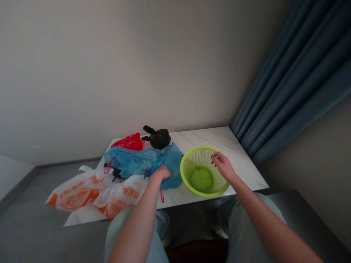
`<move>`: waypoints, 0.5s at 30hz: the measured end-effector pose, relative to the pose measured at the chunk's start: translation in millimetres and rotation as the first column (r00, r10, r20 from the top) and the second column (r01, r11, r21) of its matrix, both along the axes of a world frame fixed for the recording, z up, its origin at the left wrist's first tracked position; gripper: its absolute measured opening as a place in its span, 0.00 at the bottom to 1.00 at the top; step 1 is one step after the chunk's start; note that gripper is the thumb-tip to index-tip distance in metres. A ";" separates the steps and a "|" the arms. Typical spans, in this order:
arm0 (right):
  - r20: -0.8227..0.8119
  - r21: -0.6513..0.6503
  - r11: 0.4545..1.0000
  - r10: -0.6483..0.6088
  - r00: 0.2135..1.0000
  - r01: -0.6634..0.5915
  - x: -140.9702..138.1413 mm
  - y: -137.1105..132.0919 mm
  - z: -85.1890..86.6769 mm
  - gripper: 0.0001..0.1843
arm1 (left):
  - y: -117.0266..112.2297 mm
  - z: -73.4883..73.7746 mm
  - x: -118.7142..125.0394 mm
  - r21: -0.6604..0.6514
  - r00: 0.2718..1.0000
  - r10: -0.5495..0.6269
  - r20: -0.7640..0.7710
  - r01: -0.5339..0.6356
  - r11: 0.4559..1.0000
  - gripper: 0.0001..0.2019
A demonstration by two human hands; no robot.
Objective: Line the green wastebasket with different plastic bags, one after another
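A crumpled blue plastic bag lies along the left half of the table, and another stretch of blue plastic spreads left of it. My left hand is closed on the nearer blue bag, its fingertips partly hidden in the film. Just right of that bag stands a lime-green plastic basket with mesh sides, nothing seen inside it. Over the basket's right side hovers my right hand, fingers loosely curled and apart, with nothing visible in them. Pink drawstrings hang from the blue plastic.
Behind lie a red plastic bag and a knotted black bag. White bags with orange print overhang the left end of the marble-patterned table. A wall backs the table; a blue curtain hangs at right. My knees are below the front edge.
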State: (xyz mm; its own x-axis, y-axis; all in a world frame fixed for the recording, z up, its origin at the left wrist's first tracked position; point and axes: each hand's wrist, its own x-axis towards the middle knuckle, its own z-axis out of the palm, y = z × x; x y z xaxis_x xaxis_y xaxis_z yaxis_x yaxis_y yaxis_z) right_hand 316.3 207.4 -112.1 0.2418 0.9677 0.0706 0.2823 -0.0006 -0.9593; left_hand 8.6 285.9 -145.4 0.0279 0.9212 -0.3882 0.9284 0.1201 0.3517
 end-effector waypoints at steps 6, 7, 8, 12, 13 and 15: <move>-0.125 0.113 0.993 -0.026 0.992 0.040 0.5 -0.9 12.4 0.08 | -11.6 25.6 13.0 0.180 0.997 0.070 -0.035 -0.062 0.982 0.16; -0.164 0.146 0.988 -0.031 0.986 0.055 -0.1 -1.4 14.8 0.08 | -11.9 33.5 13.3 0.276 0.998 0.067 0.010 -0.067 0.959 0.18; -0.205 0.172 0.983 -0.034 0.978 0.070 -0.9 -1.8 17.1 0.08 | -12.2 41.6 13.2 0.388 0.994 0.052 0.097 -0.085 0.918 0.18; -0.344 0.191 0.978 -0.011 0.939 0.081 -7.3 -1.3 22.8 0.10 | -18.8 70.7 9.6 0.523 0.665 -0.140 0.733 -0.419 0.742 0.08; -0.375 0.187 0.980 0.012 0.927 0.063 -9.5 -0.6 23.3 0.10 | -22.3 77.3 8.2 0.411 0.479 -0.154 0.864 -0.497 0.765 0.04; -0.436 0.176 0.984 0.085 0.896 -0.008 -14.4 0.5 24.0 0.10 | -30.9 90.5 5.6 0.138 0.095 -0.102 0.990 -0.549 0.824 0.02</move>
State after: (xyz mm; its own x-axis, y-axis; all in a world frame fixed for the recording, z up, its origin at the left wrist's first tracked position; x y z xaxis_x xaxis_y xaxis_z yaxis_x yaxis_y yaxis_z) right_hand 301.9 207.8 -88.2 0.2401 0.9624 0.1267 -0.1735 0.1710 -0.9699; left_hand 14.2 255.0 -54.9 -0.1810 0.9726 0.1457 -0.2694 -0.1915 0.9438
